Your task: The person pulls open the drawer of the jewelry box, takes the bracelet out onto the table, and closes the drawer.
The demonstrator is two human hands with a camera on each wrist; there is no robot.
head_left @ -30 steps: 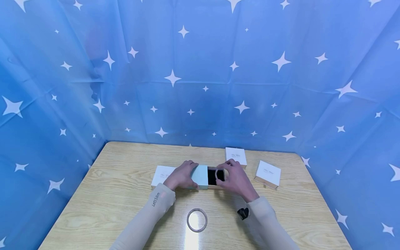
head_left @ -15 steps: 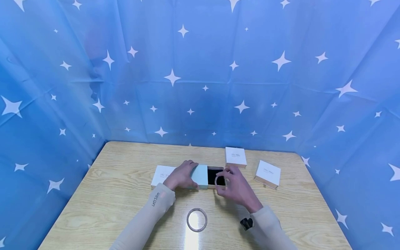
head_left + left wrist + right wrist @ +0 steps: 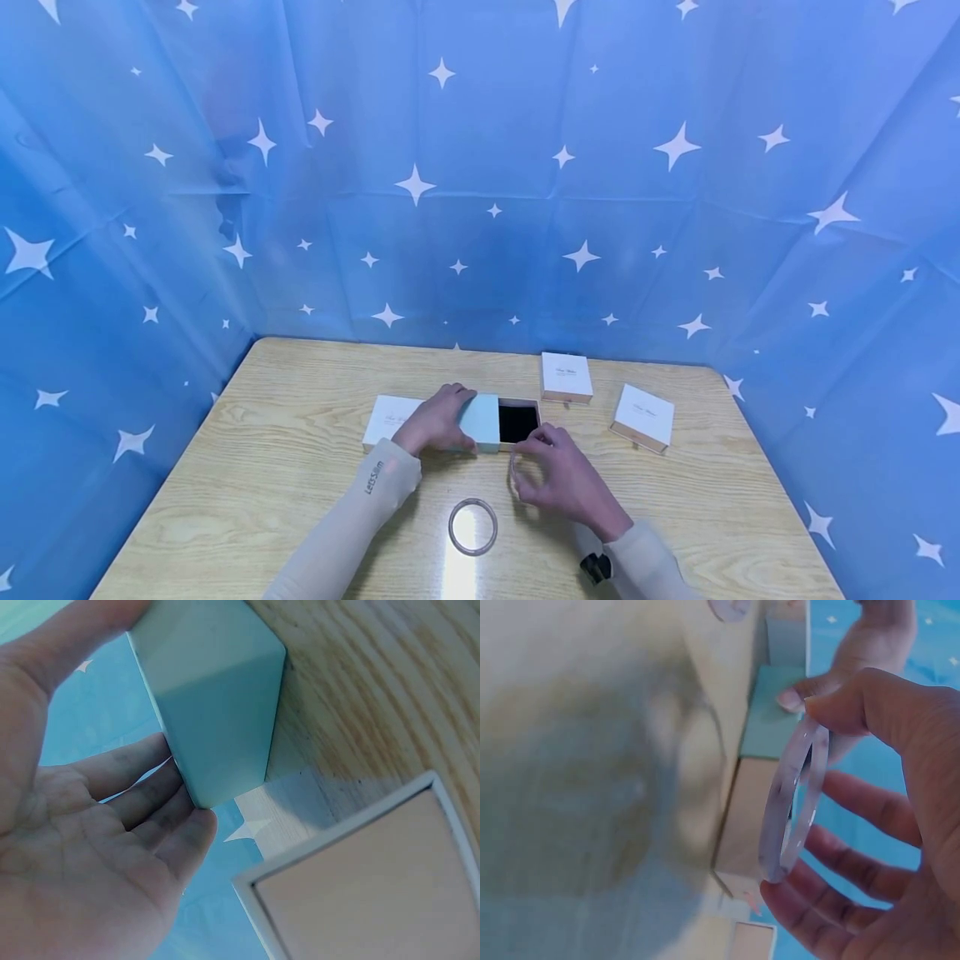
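My left hand [image 3: 437,423] grips the light teal sleeve of a small sliding box [image 3: 483,423], which lies flat on the table. From its right side the drawer stands pulled out, showing a black lining [image 3: 517,421]. In the left wrist view, thumb and fingers lie along opposite sides of the teal box [image 3: 217,720]. Just in front of the drawer, my right hand [image 3: 566,483] pinches a pale translucent bangle [image 3: 776,810] between thumb and fingertips, held on edge. A second bangle [image 3: 473,552] lies flat nearer to me.
A white lidded box [image 3: 392,414] sits left of the teal one, partly behind my left hand. Two more white boxes stand at the back right, one [image 3: 567,373] behind the drawer and one [image 3: 643,414] farther right. A starred blue curtain [image 3: 480,167] hangs behind the wooden table [image 3: 285,467].
My right hand has moved from over the drawer toward me with the bangle, so the black lining shows more fully. My left hand, the boxes and the second bangle have stayed put.
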